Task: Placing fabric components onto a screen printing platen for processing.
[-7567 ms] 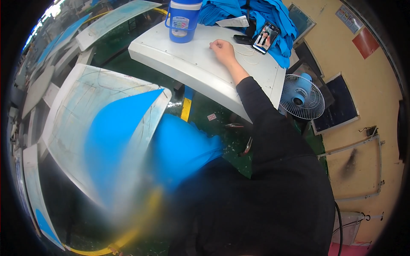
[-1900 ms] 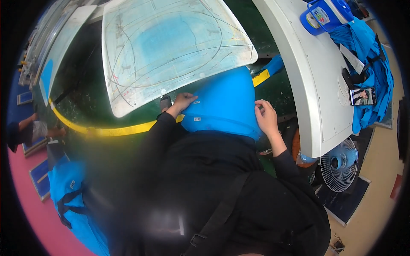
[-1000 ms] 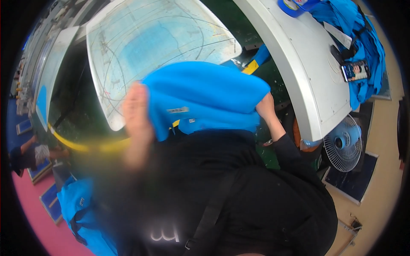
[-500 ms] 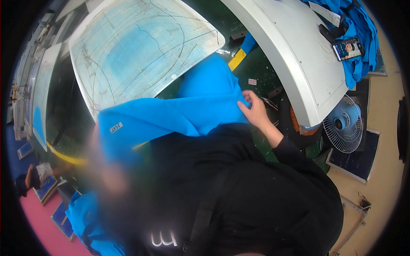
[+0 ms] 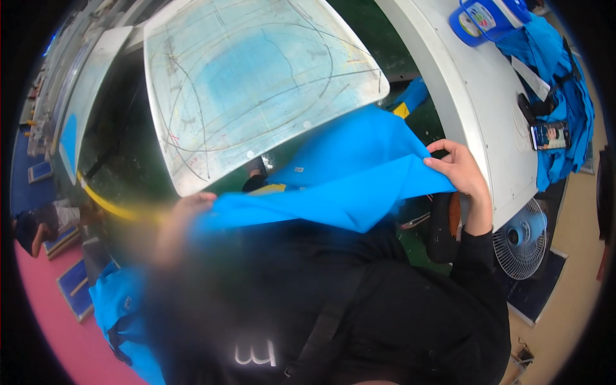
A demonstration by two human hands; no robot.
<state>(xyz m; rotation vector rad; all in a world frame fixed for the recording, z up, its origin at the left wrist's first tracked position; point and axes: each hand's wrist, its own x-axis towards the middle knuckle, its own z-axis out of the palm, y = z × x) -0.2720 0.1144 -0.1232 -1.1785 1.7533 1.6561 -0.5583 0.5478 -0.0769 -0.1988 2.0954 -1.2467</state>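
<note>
A piece of blue fabric (image 5: 327, 199) stretches between my two hands in front of my body, its middle sagging in folds. My right hand (image 5: 457, 168) pinches its right corner between thumb and fingers. At the other end my left hand (image 5: 186, 221), partly smeared by a blur, grips the left edge with its fingertips. Part of the cloth spreads away from me under the near edge of a white board (image 5: 263, 83). This board has rounded corners, a pale blue stain and dark scratched lines.
A white machine top (image 5: 487, 109) curves along the right. On it lie a phone (image 5: 550, 136), a blue container (image 5: 487, 19) and piled blue fabric (image 5: 564, 83). A fan (image 5: 521, 237) stands below. More blue cloth (image 5: 125, 314) lies lower left; a person (image 5: 45, 224) is at far left.
My right hand has moved right and the fabric is pulled wider. My left hand now shows at the cloth's left edge. The view has shifted, bringing the blue container in.
</note>
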